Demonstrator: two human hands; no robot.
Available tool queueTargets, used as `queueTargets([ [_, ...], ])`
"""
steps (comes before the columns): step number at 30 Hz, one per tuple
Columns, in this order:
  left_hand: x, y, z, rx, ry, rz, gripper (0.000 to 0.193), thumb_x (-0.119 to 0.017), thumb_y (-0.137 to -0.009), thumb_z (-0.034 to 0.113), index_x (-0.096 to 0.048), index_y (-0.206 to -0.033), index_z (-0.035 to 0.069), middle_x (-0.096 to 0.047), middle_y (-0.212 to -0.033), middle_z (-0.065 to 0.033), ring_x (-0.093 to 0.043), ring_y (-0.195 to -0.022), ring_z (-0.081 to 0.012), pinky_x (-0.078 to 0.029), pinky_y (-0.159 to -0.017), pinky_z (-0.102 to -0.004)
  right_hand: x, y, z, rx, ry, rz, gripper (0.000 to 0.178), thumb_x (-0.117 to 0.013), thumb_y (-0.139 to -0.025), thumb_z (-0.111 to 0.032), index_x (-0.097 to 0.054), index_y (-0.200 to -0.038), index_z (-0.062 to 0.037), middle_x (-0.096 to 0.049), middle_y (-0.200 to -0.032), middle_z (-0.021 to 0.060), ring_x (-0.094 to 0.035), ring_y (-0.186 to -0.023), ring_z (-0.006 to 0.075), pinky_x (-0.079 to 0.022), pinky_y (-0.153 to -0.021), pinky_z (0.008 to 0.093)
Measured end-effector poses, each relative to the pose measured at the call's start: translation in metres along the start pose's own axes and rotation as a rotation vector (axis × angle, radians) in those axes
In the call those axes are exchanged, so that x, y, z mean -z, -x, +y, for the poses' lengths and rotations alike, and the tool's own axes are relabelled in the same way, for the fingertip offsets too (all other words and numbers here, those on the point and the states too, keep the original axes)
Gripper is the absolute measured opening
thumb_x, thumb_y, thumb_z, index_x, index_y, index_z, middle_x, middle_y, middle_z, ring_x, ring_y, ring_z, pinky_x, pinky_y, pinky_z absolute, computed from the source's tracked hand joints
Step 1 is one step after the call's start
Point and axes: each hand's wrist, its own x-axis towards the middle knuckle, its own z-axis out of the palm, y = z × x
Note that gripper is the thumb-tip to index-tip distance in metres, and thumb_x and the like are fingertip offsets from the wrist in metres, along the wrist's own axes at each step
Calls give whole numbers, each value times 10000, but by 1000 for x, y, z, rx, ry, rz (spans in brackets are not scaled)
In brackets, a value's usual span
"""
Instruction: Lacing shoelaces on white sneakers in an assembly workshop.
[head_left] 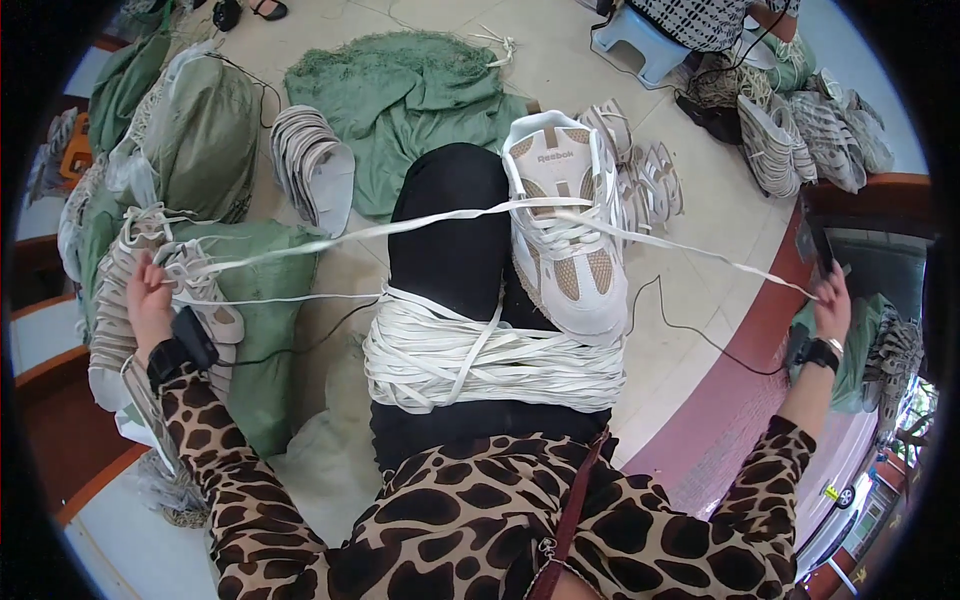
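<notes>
I see the beige-and-white shoe [570, 240] on the person's knees, toe toward the body. It lies between the hands, nearer to the right hand [831, 303]; this one and the left hand [150, 295] each pinch the outstretched white lace [400, 229].

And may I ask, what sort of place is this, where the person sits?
It looks like a small, informal shoe workshop, though I cannot be certain. Stacked shoe parts stand on the tiled floor, bulky green sacks sit nearby, and white laces lie bundled across the person's lap.
</notes>
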Motion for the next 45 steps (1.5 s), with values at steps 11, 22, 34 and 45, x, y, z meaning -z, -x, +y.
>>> queueTargets([
  [11,-231,182,-209,-520,-1086,-867,199,-504,-950,145,-650,-1036,41,-658,-922,-86,-594,-803,-194,-470,-685,-302,-376,67,191,224,1101,-664,199,-577,-923,-184,-695,-897,-26,-506,-713,-43,-438,-683,61,-356,-623,243],
  [22,-243,222,-233,-534,-1592,-986,116,-490,-922,117,-558,-913,24,-645,-685,-132,-641,-691,-349,-480,-624,-445,-408,66,210,772,1509,-877,173,-636,-825,-149,-593,-741,-3,-547,-706,92,-527,-711,265,-407,-651,358],
  [34,-246,228,-242,-592,-1570,-999,138,-548,-843,154,-592,-777,41,-608,-651,-190,-611,-637,-400,-480,-575,-496,-409,75,223,518,1339,-685,153,-659,-806,-114,-551,-779,-10,-558,-701,89,-535,-645,234,-415,-613,346],
  [45,-251,220,-238,-470,-1609,-1117,172,-507,-849,156,-602,-809,18,-622,-724,-225,-618,-720,-421,-487,-644,-511,-403,69,225,548,1352,-736,154,-647,-823,-136,-538,-785,-35,-565,-725,55,-550,-695,220,-383,-672,341],
])
